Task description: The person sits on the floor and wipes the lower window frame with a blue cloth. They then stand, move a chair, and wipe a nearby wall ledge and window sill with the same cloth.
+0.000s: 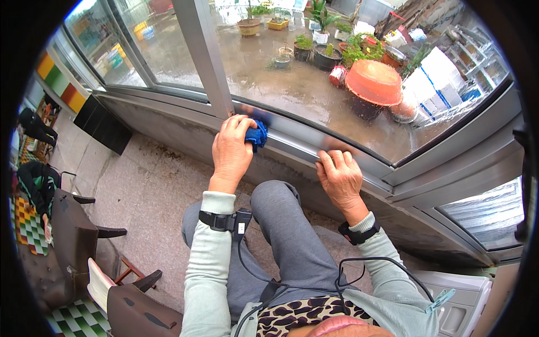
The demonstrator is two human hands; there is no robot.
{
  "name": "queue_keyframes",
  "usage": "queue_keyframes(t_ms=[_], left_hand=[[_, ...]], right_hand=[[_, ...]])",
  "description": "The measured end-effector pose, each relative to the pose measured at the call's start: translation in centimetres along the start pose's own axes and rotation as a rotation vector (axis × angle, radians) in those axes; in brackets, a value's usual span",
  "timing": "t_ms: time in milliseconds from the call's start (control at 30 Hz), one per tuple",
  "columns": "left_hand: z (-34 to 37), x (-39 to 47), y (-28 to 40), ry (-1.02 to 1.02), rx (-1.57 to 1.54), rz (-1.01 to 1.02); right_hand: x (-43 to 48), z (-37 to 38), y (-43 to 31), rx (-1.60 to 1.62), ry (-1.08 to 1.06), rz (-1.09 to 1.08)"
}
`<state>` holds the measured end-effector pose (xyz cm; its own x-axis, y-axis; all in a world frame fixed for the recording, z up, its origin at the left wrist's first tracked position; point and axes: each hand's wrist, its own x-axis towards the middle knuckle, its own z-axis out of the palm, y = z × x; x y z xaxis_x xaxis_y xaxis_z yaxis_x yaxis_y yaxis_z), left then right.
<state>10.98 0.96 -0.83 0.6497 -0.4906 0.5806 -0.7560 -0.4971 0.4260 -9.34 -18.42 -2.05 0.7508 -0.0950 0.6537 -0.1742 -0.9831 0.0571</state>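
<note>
A bunched blue cloth [257, 135] is in the grasp of my left hand [233, 147], which presses it on the lower aluminium window frame [290, 145], close to the foot of the upright frame bar [205, 54]. My right hand [341, 179] rests farther right along the same rail, its curled fingertips on the rail's edge, with no object seen in it. Above the rail, the wet window glass [286, 84] shows a yard outside. Part of the cloth is hidden under my left fingers.
Below the window runs a low concrete wall [168, 128]. A black box-like object [103, 125] stands against it at the left. Brown padded chairs [139, 311] are at lower left, near a seated person in dark clothes [38, 181]. A white plastic appliance or container [459, 295] is at lower right.
</note>
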Motion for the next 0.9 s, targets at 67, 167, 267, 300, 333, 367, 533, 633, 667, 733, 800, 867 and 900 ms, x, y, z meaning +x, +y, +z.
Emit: queue_keyframes(t_ms=[67, 167, 267, 300, 333, 367, 533, 633, 667, 733, 800, 867, 900], left_hand=[[0.5, 0.1, 0.0, 0.013, 0.033, 0.012], [0.3, 0.2, 0.0, -0.024, -0.065, 0.077], [0.3, -0.2, 1.1, -0.077, -0.215, 0.211], [0.3, -0.4, 1.6, -0.110, -0.249, 0.225], [0.3, -0.5, 1.9, -0.121, -0.246, 0.219], [0.4, -0.6, 2.2, -0.123, -0.246, 0.228], [0.4, -0.3, 2.0, -0.154, -0.280, 0.183], [0.7, -0.1, 2.2, -0.156, -0.268, 0.182], [0.8, -0.1, 2.2, -0.162, -0.267, 0.176], [0.8, 0.1, 2.3, -0.161, -0.259, 0.183], [0.7, 0.4, 2.0, -0.175, -0.292, 0.174], [0.5, 0.6, 1.5, -0.144, -0.305, 0.151], [0.5, 0.7, 1.1, -0.100, -0.254, 0.133]], right_hand=[[0.0, 0.0, 0.0, -0.002, 0.009, -0.005], [0.0, 0.0, 0.0, -0.001, 0.010, 0.000], [0.1, 0.0, 0.0, -0.001, 0.023, -0.008], [0.2, 0.0, 0.0, -0.002, 0.029, -0.011], [0.2, 0.0, 0.0, -0.003, 0.028, -0.009], [0.2, 0.0, 0.0, -0.005, 0.026, -0.006], [0.0, 0.0, 0.1, 0.018, 0.021, 0.006], [-0.1, 0.1, 0.2, 0.042, 0.011, 0.021], [-0.1, 0.1, 0.2, 0.044, 0.010, 0.026], [-0.2, 0.1, 0.2, 0.048, -0.006, 0.031], [-0.2, 0.1, 0.3, 0.045, -0.013, 0.032], [-0.1, 0.1, 0.4, 0.056, 0.038, 0.015], [-0.1, 0.2, 0.5, 0.059, 0.065, 0.005]])
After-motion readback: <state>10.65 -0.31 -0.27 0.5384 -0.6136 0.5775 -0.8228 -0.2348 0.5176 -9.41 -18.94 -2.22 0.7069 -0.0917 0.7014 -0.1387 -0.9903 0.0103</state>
